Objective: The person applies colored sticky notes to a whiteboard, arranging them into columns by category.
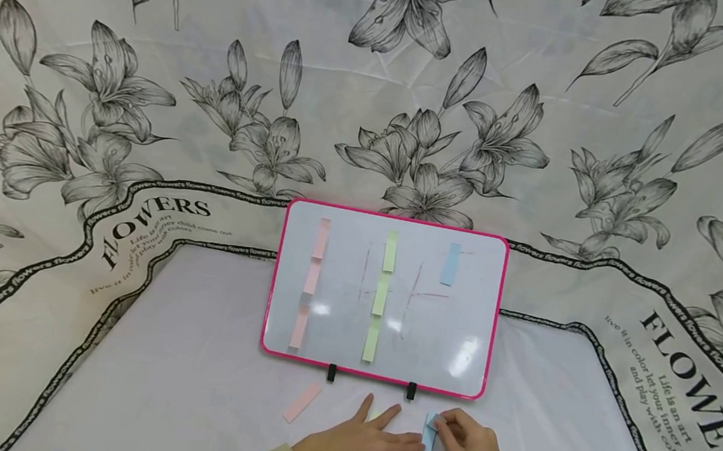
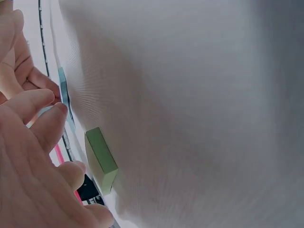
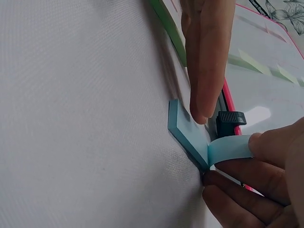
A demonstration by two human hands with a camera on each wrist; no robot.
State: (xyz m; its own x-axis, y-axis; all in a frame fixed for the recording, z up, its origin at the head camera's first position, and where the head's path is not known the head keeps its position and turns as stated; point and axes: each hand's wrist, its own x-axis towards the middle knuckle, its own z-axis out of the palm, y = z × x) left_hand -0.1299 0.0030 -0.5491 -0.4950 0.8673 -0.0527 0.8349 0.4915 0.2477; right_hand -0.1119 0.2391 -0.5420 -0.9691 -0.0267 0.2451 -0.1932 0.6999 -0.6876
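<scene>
A pad of narrow blue sticky notes [image 3: 185,126] lies on the white table in front of a whiteboard. My right hand [image 1: 473,446] pinches the far end of its top blue sticky note [image 3: 230,148] between thumb and fingers. That note curls up from the pad, its other part still lying along it. My left hand [image 1: 361,447] is spread flat, with straight fingertips at the blue pad's left side. A green sticky-note pad [image 2: 102,156] lies beneath the left hand's spread fingers, mostly hidden in the head view.
The pink-framed whiteboard [image 1: 335,328] stands tilted on black clips [image 1: 411,391]. It bears pink notes [image 1: 312,277], green notes [image 1: 381,293], one blue note [image 1: 450,264] and faint red lines. A pink sticky-note pad [image 1: 302,403] lies left of the hands. Floral cloth [image 1: 240,165] hangs behind.
</scene>
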